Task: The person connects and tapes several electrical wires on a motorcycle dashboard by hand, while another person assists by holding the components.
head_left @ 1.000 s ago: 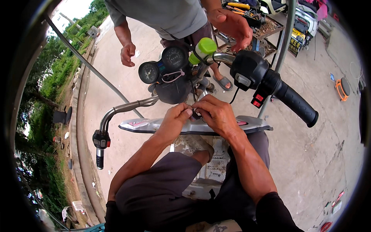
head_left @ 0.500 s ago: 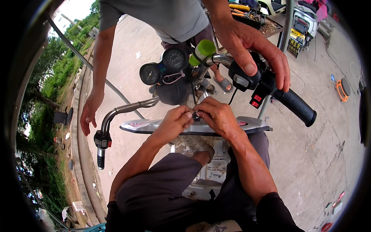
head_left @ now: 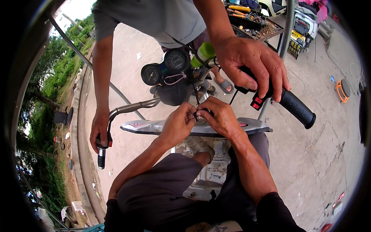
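Above the silver front shield [head_left: 145, 127] of a three-wheeler or scooter, my left hand [head_left: 177, 123] and my right hand [head_left: 219, 116] meet fingertip to fingertip. Both pinch a small black piece [head_left: 196, 115], which looks like the end of a thin cable; the fingers mostly cover it. Just beyond are the handlebar [head_left: 134, 106], two round gauges [head_left: 177, 60] and a dark rounded housing [head_left: 174, 94]. Another person's hand [head_left: 251, 63] lies over the switch housing beside the right black grip [head_left: 298, 110]. Their other hand [head_left: 101, 129] holds the left switch block.
A green-capped bottle [head_left: 204, 52] is fixed to the bar, close to the other person's grey shirt [head_left: 154, 21]. Behind stands a rack with a tool tray [head_left: 247, 17]. A metal frame pole [head_left: 286, 29] rises at the right. An orange round object [head_left: 342, 90] lies on the concrete.
The other person's hand at the left has come down onto the left switch block. Their other hand has slid over the right switch housing. My hands remain together, fingers slightly shifted.
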### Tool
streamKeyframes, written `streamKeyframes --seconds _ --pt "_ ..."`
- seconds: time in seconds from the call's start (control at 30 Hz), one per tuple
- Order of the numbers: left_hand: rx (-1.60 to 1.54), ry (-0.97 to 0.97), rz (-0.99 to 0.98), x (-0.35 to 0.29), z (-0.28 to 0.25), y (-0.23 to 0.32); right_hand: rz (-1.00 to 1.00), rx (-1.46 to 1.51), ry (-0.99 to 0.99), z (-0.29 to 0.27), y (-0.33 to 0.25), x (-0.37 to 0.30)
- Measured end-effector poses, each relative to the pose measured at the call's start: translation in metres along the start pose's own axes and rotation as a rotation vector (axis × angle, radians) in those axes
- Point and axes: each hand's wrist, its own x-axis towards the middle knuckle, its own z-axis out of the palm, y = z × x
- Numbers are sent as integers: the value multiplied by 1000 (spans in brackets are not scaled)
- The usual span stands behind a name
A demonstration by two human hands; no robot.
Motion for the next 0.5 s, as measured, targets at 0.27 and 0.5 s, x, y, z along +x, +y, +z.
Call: streamKeyframes --seconds 0.27,0.5 --pt "108 70 32 0 0 5 103 75 18 4 -2 3" --pt "82 52 -41 0 -4 -1 129 59 20 6 0 2"
